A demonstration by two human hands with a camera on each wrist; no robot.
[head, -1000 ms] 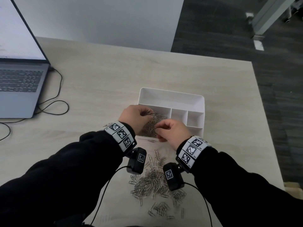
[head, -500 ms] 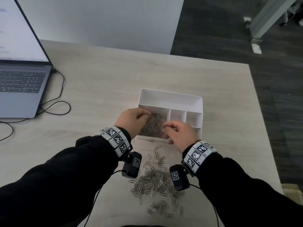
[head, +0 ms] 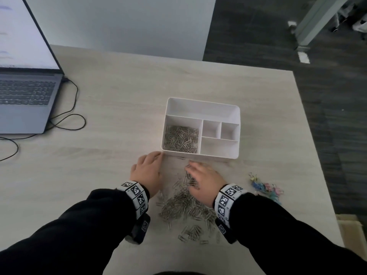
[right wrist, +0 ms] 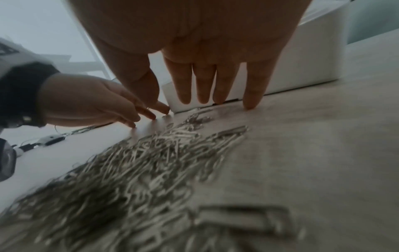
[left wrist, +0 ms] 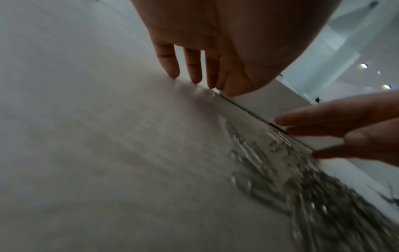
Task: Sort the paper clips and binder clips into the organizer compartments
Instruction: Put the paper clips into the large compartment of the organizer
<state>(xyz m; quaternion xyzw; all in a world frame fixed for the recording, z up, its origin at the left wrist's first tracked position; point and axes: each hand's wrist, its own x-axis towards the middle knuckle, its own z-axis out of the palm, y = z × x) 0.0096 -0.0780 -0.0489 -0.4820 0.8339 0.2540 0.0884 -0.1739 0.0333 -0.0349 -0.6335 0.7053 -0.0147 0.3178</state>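
Note:
A white organizer (head: 201, 104) stands mid-table; its large left compartment holds a heap of silver paper clips (head: 181, 138), the other compartments look bare. A loose pile of silver paper clips (head: 184, 204) lies on the table in front of it, also seen in the right wrist view as paper clips (right wrist: 138, 162). Coloured binder clips (head: 265, 188) lie to the right. My left hand (head: 148, 171) has straight fingers (left wrist: 172, 68) touching the table by the organizer's near-left corner. My right hand (head: 204, 181) has straight fingers (right wrist: 252, 92) reaching down at the pile's far edge. Neither hand holds anything.
An open laptop (head: 25, 90) sits at the far left with a black cable (head: 71, 120) looping toward the middle. The table's right edge (head: 315, 155) drops to dark floor. A cardboard box corner (head: 351, 229) shows at lower right.
Both hands have drawn back from over the organizer's left compartment down to the table in front of it. The paper clips they pinched now lie in the compartment.

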